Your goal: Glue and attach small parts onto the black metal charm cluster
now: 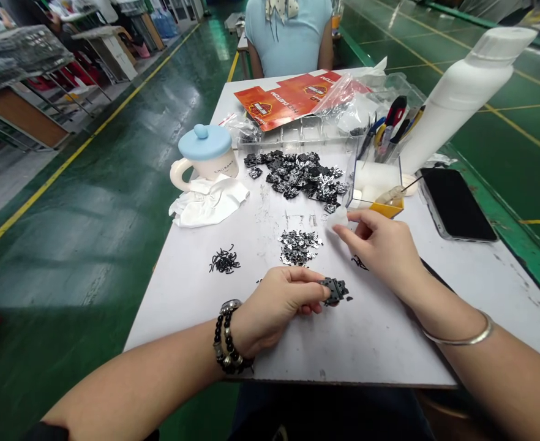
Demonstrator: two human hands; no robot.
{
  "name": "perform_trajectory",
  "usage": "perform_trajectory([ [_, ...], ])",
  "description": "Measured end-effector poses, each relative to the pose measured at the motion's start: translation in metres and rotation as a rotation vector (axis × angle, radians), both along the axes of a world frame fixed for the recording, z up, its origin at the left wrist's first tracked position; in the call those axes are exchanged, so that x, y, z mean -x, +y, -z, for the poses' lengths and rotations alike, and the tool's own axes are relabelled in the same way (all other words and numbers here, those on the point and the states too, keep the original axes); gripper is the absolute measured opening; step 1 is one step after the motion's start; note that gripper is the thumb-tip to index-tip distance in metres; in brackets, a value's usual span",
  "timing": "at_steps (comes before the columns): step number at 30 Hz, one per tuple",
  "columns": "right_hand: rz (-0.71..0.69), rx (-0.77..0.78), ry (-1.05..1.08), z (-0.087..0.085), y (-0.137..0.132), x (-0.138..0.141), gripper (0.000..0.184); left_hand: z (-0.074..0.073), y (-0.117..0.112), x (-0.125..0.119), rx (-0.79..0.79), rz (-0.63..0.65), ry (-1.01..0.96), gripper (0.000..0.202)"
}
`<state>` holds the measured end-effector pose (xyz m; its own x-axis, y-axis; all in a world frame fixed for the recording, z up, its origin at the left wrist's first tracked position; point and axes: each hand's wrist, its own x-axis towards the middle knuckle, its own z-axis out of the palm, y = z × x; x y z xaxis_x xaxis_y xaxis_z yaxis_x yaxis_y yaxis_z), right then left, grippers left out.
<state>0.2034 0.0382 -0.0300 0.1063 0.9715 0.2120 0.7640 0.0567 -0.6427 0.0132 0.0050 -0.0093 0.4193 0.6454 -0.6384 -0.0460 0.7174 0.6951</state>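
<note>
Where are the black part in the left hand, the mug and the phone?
Black part [337, 290]: head view, on its exposed upper face.
Mug [212, 168]: head view, on its side below the lid.
Phone [458, 203]: head view, mid-screen.

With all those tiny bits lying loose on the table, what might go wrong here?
The left hand pinches the black part by one side, so it might slip. The loose pile of small silvery pieces lies just beyond that hand, and a careless nudge could scatter it. A thin-shafted tool lies near the right hand, which might knock it.
</note>
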Motion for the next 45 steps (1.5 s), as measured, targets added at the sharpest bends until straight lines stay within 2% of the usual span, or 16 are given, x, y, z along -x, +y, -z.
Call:
perform_trajectory([
  [3, -0.040, -0.059, 0.175, -0.006, -0.007, 0.003, 0.019, 0.000, 0.001, 0.000, -0.008, 0.009, -0.008, 0.008],
  [5, -0.105, -0.016, 0.490, -0.010, -0.012, 0.005, 0.022, 0.000, 0.001, 0.000, 0.001, 0.007, 0.003, 0.008],
  [8, -0.142, 0.159, 1.008, -0.014, -0.015, 0.008, 0.028, 0.000, 0.003, 0.000, 0.017, 0.016, 0.023, 0.009],
  [10, -0.101, 0.187, 1.148, -0.016, -0.016, 0.008, 0.028, 0.000, 0.004, 0.001, 0.027, 0.036, 0.031, 0.010],
  [14, -0.024, 0.013, 1.279, -0.022, -0.020, 0.006, 0.030, 0.001, 0.006, 0.002, 0.052, 0.057, 0.045, 0.013],
  [17, -0.062, -0.139, 1.229, -0.026, -0.028, 0.006, 0.027, 0.001, 0.007, 0.002, 0.052, 0.075, 0.053, 0.013],
  [21, -0.264, -0.332, 1.068, -0.027, -0.037, 0.009, 0.018, 0.000, 0.007, 0.001, 0.042, 0.109, 0.053, 0.011],
  [26, -0.275, -0.454, 0.895, -0.021, -0.043, 0.012, 0.015, -0.001, 0.007, 0.000, 0.019, 0.135, 0.057, 0.010],
  [31, -0.294, -0.462, 0.793, -0.018, -0.044, 0.013, 0.012, -0.002, 0.007, 0.000, 0.010, 0.144, 0.068, 0.009],
  [45, -0.311, -0.452, 0.758, -0.017, -0.046, 0.013, 0.008, -0.002, 0.006, 0.000, 0.009, 0.136, 0.042, 0.009],
])
